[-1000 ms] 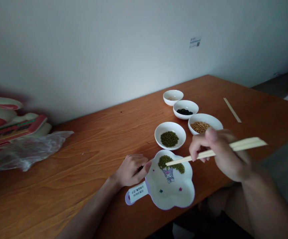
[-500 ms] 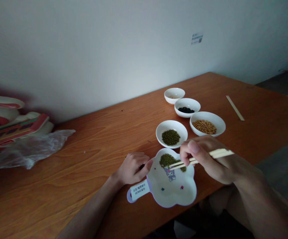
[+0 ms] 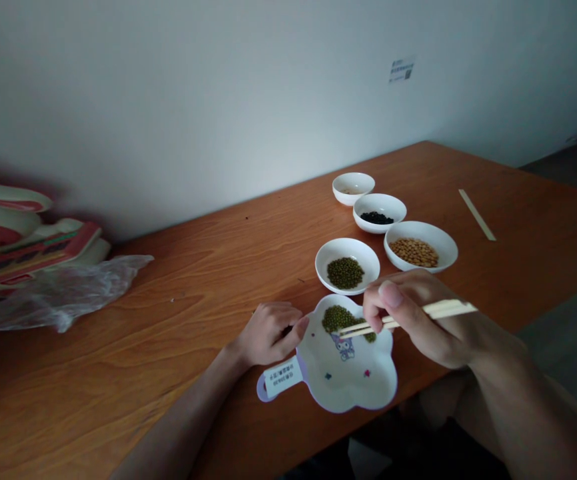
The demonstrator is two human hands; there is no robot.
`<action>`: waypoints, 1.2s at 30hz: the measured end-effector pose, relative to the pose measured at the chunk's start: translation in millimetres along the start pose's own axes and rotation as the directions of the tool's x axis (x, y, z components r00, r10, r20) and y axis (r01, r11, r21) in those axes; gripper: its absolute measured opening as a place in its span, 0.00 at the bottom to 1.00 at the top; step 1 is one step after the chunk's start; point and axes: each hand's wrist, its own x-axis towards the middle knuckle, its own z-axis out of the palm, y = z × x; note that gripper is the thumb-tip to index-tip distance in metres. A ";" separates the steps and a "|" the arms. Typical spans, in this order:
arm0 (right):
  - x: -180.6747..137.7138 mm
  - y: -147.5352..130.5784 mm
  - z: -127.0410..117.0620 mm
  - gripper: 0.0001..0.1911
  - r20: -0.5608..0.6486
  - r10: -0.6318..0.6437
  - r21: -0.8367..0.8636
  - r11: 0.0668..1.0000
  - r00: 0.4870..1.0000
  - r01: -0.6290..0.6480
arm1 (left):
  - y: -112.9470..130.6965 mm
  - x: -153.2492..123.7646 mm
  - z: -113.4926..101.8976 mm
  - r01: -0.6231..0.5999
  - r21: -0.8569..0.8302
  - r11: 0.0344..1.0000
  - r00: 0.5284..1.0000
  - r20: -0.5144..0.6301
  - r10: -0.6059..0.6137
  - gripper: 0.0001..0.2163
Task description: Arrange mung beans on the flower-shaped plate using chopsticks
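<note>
Right hand [image 3: 426, 327] slid inward over the last second, and its fingers ended up covering the upper-right rim of the flower-shaped dish [image 3: 353, 393] plus some of the mung beans [image 3: 337, 319]. That left more of the soybean bowl [image 3: 445, 245] showing. The chopsticks [image 3: 446, 308] went from looking nearly together up front to having a thin gap, and their back ends stuck out way less past the hand.
</note>
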 end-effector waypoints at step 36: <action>-4.8 0.7 -2.7 0.27 -0.019 0.008 -0.030 1.000 1.000 -0.008 | -2.0 0.2 0.3 -0.011 0.002 1.000 1.000 0.006 0.011 0.17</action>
